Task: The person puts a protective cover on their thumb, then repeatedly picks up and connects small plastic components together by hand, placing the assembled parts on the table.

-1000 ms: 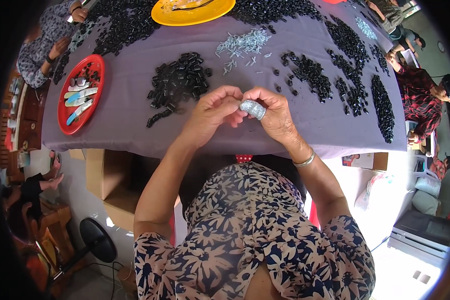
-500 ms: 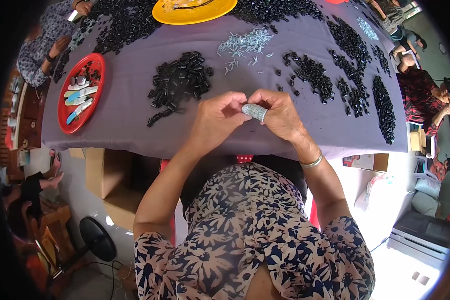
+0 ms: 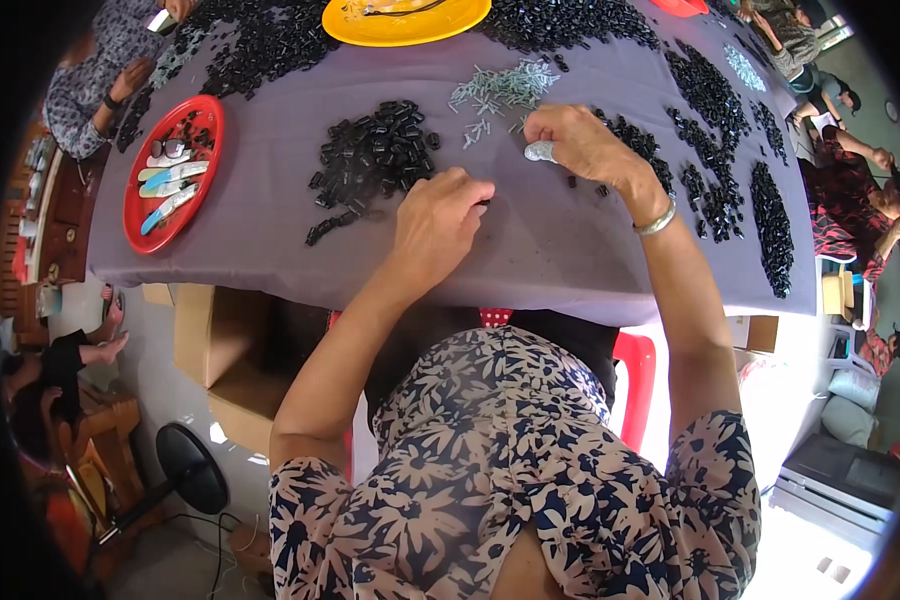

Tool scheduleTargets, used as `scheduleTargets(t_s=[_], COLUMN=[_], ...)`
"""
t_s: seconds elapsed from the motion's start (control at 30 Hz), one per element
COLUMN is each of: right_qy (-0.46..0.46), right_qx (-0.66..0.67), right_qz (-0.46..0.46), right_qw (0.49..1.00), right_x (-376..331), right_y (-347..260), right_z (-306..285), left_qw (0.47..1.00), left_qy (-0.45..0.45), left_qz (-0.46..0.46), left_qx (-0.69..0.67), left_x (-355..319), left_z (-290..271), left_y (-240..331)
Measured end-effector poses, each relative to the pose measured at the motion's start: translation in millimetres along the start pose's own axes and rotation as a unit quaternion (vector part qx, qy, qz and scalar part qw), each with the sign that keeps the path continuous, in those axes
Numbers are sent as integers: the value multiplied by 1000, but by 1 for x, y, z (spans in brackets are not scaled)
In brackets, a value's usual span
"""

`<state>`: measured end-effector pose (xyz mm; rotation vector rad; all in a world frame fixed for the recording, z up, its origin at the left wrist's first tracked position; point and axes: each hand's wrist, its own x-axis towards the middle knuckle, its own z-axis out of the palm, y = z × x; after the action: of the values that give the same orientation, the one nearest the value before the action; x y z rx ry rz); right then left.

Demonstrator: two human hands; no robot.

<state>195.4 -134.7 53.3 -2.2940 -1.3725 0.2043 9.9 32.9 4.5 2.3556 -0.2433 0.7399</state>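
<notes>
My left hand [image 3: 437,230] is closed above the near part of the cloth, with the dark end of a small black plastic piece [image 3: 484,203] showing between thumb and forefinger. To its upper left lies a heap of short black cylindrical pieces [image 3: 375,150]. Farther forward, my right hand [image 3: 592,150] has its fingers curled together beside a pile of small silvery pins [image 3: 505,88]. A grey wrapping [image 3: 541,151] covers one of its digit tips. Whatever those fingertips pinch, if anything, is hidden. Some black pieces [image 3: 635,145] lie partly behind this hand.
A red oval tray [image 3: 216,125] with blue-and-white-handled tools stands at the left. At the far edge is a yellow plate [image 3: 407,28]. More black pieces [image 3: 715,190] spread over the right of the grey tablecloth [image 3: 270,215]. Other people sit around the table.
My hands, together before, are now apart. The right one has moved forward and to the right, toward the pins; the left stays near its place, fingers more closed.
</notes>
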Motion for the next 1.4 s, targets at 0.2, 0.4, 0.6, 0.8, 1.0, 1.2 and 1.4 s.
scheduleTargets(t_s=[0.2, 0.4, 0.6, 0.8, 1.0, 1.2, 1.4], right_qy=[-54, 78, 111, 111, 116, 163, 203], right_qx=[0, 408, 496, 440, 423, 247, 240], right_qz=[69, 55, 42, 34, 33, -27, -59], right_qw=[996, 908, 860, 891, 898, 955, 947], right_x=[11, -23, -26, -26, -25, -27, -24], right_y=[-13, -44, -58, -58, -59, -69, -72], right_z=[0, 29, 57, 60, 64, 57, 66], left_qw=[999, 960, 945, 956, 953, 951, 964], left_qy=[1, 20, 9, 15, 3, -14, 15], left_qz=[-4, -134, -168, -170, -189, -202, -172], left_qx=[-32, -244, -282, -237, -239, -234, -204], left_x=[-1, 7, 3, 5, 6, 7, 7], left_z=[0, -1, 2, 3, 2, 2, -1], left_y=[-4, -3, -9, -12, -10, -8, -7])
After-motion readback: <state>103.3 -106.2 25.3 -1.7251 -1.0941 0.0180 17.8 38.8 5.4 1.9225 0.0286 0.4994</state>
